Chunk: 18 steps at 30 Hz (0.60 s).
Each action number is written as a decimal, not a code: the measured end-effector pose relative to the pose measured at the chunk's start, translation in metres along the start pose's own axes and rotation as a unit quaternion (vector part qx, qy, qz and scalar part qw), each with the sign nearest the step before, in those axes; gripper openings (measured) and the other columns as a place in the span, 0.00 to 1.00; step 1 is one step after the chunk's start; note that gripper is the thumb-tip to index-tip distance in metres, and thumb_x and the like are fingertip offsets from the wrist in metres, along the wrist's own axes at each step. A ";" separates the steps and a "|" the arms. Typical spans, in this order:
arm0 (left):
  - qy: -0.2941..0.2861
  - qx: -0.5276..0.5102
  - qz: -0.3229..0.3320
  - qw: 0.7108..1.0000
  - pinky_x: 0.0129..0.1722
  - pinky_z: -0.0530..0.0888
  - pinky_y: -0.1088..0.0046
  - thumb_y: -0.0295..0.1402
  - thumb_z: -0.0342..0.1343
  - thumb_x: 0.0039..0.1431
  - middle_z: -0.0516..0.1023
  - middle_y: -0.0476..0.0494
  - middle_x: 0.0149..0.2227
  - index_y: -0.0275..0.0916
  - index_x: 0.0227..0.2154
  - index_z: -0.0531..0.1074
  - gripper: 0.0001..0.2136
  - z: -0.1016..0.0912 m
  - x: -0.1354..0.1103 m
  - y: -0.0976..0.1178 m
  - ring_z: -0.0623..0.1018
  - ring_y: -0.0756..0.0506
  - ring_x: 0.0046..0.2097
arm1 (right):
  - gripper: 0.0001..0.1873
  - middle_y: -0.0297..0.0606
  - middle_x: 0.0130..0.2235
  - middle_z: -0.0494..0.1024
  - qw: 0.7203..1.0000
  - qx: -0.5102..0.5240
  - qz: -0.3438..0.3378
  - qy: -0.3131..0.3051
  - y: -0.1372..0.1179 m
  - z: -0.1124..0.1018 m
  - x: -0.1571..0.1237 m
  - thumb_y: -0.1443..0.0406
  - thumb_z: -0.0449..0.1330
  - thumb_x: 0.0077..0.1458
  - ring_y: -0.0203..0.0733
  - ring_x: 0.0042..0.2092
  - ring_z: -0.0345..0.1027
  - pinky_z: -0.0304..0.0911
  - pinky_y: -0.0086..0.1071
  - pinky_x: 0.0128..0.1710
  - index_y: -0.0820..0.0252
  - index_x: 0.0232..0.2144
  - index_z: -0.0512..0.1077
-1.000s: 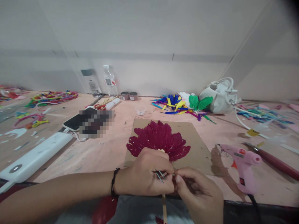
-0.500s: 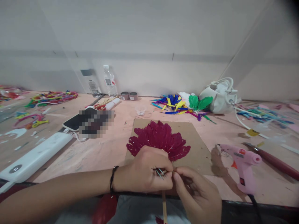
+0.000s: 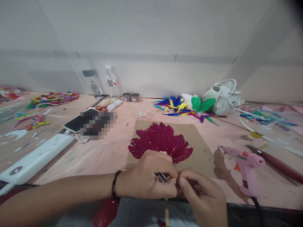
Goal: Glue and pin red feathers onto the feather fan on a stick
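Observation:
A fan of dark red feathers (image 3: 161, 140) lies on a brown cardboard sheet (image 3: 199, 135) at the table's near edge. Its wooden stick (image 3: 167, 212) runs down toward me. My left hand (image 3: 148, 175) is closed around the base of the fan, where thin quills show between the fingers. My right hand (image 3: 201, 194) pinches at the same spot, its fingertips touching the left hand's; what it pinches is too small to name.
A pink glue gun (image 3: 246, 167) stands at the right, with a red-handled tool (image 3: 279, 164) behind it. Loose coloured feathers (image 3: 184, 107) and a white bag (image 3: 223, 96) lie beyond the cardboard. At the left are a white power bank (image 3: 35, 160), a phone (image 3: 75, 123) and two bottles (image 3: 111, 82).
Both hands stay at the fan's base; only the fingers shift slightly against each other. Nothing else has moved.

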State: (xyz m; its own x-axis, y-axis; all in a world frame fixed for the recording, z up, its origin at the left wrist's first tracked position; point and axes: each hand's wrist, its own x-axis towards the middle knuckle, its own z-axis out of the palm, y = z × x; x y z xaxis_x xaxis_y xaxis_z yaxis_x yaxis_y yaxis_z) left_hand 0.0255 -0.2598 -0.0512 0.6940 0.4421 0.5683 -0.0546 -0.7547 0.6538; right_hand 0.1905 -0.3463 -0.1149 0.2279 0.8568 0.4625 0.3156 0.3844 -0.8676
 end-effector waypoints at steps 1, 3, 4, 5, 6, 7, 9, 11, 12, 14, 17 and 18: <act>-0.003 -0.009 -0.005 1.000 0.24 0.62 0.79 0.21 0.57 0.51 0.70 0.50 0.21 0.35 0.22 0.74 0.06 0.000 0.000 0.000 0.66 0.54 0.24 | 0.11 0.32 0.26 0.77 1.000 0.011 0.010 -0.006 0.001 -0.001 0.000 0.63 0.63 0.63 0.37 0.25 0.72 0.67 0.24 0.24 0.55 0.28 0.78; -0.006 -0.027 -0.012 1.000 0.24 0.62 0.79 0.21 0.57 0.50 0.70 0.50 0.21 0.35 0.23 0.75 0.06 -0.001 0.001 0.000 0.66 0.54 0.24 | 0.11 0.32 0.25 0.77 0.999 0.032 0.032 -0.011 0.002 -0.002 -0.001 0.62 0.63 0.63 0.37 0.25 0.72 0.67 0.24 0.24 0.55 0.28 0.78; -0.008 -0.035 -0.015 0.999 0.25 0.63 0.79 0.21 0.57 0.50 0.71 0.50 0.21 0.35 0.23 0.75 0.05 -0.001 0.001 0.000 0.66 0.54 0.24 | 0.11 0.33 0.26 0.77 0.998 0.043 0.041 -0.009 0.003 -0.002 -0.001 0.62 0.64 0.63 0.38 0.25 0.72 0.67 0.24 0.24 0.55 0.28 0.78; -0.009 -0.042 -0.018 0.999 0.25 0.63 0.79 0.22 0.57 0.50 0.71 0.50 0.22 0.35 0.23 0.75 0.05 -0.001 0.001 0.000 0.66 0.54 0.24 | 0.11 0.33 0.26 0.77 0.997 0.055 0.049 -0.008 0.004 -0.002 -0.002 0.62 0.64 0.63 0.38 0.25 0.73 0.68 0.24 0.24 0.55 0.28 0.79; -0.010 -0.047 -0.020 0.999 0.26 0.64 0.79 0.22 0.57 0.50 0.72 0.50 0.22 0.35 0.23 0.75 0.05 -0.002 0.001 -0.001 0.67 0.54 0.24 | 0.10 0.33 0.26 0.78 0.996 0.069 0.056 -0.006 0.004 -0.002 -0.002 0.62 0.65 0.62 0.38 0.25 0.74 0.69 0.24 0.24 0.55 0.28 0.79; -0.013 -0.051 -0.023 0.998 0.26 0.65 0.79 0.22 0.57 0.51 0.72 0.50 0.22 0.35 0.23 0.75 0.05 -0.002 0.001 -0.001 0.67 0.53 0.25 | 0.09 0.33 0.27 0.79 0.995 0.082 0.061 -0.004 0.005 -0.002 -0.002 0.62 0.65 0.62 0.38 0.25 0.74 0.70 0.24 0.24 0.55 0.28 0.79; -0.021 -0.056 -0.031 0.998 0.27 0.65 0.78 0.21 0.57 0.51 0.73 0.50 0.23 0.35 0.23 0.75 0.06 -0.003 0.001 -0.002 0.67 0.54 0.25 | 0.09 0.34 0.27 0.80 0.992 0.103 0.069 -0.001 0.004 -0.002 -0.003 0.61 0.66 0.61 0.38 0.25 0.75 0.71 0.24 0.25 0.55 0.29 0.80; -0.029 -0.065 -0.038 0.997 0.28 0.65 0.78 0.20 0.58 0.50 0.73 0.50 0.23 0.35 0.23 0.75 0.06 -0.004 0.001 -0.003 0.68 0.54 0.26 | 0.08 0.34 0.27 0.81 0.991 0.110 0.074 0.003 0.002 -0.002 -0.002 0.61 0.67 0.61 0.38 0.25 0.76 0.71 0.23 0.24 0.55 0.29 0.81; -0.031 -0.070 -0.042 0.996 0.28 0.65 0.78 0.20 0.58 0.50 0.73 0.51 0.23 0.35 0.24 0.76 0.06 -0.004 0.001 -0.003 0.68 0.54 0.26 | 0.09 0.35 0.27 0.81 0.991 0.108 0.075 0.005 0.001 -0.002 -0.002 0.61 0.67 0.61 0.39 0.25 0.76 0.72 0.24 0.24 0.55 0.29 0.81; -0.032 -0.077 -0.046 0.995 0.28 0.64 0.78 0.19 0.59 0.49 0.73 0.51 0.24 0.35 0.24 0.76 0.05 -0.004 0.001 -0.004 0.68 0.54 0.26 | 0.09 0.36 0.28 0.82 0.992 0.102 0.072 0.009 0.000 -0.002 -0.001 0.60 0.67 0.60 0.39 0.25 0.76 0.72 0.24 0.24 0.55 0.29 0.81; -0.029 -0.077 -0.044 0.996 0.28 0.64 0.79 0.19 0.59 0.49 0.73 0.51 0.24 0.34 0.24 0.76 0.06 -0.004 0.001 -0.003 0.68 0.54 0.26 | 0.08 0.37 0.29 0.83 0.993 0.096 0.062 0.020 0.001 -0.002 -0.001 0.61 0.67 0.60 0.39 0.26 0.77 0.72 0.24 0.25 0.55 0.29 0.82; -0.029 -0.075 -0.042 0.996 0.28 0.64 0.79 0.19 0.59 0.49 0.73 0.51 0.24 0.34 0.24 0.76 0.06 -0.004 0.001 -0.003 0.68 0.54 0.26 | 0.07 0.37 0.29 0.83 0.994 0.093 0.058 0.026 0.002 -0.002 -0.001 0.61 0.68 0.60 0.39 0.27 0.76 0.72 0.24 0.25 0.55 0.29 0.82</act>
State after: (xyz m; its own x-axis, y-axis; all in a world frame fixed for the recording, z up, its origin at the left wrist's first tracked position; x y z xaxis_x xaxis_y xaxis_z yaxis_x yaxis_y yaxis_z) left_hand 0.0232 -0.2553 -0.0504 0.7401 0.4687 0.4822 -0.0987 -0.6336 0.7673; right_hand 0.1924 -0.3471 -0.1167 0.3011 0.8819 0.3628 0.1105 0.3456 -0.9319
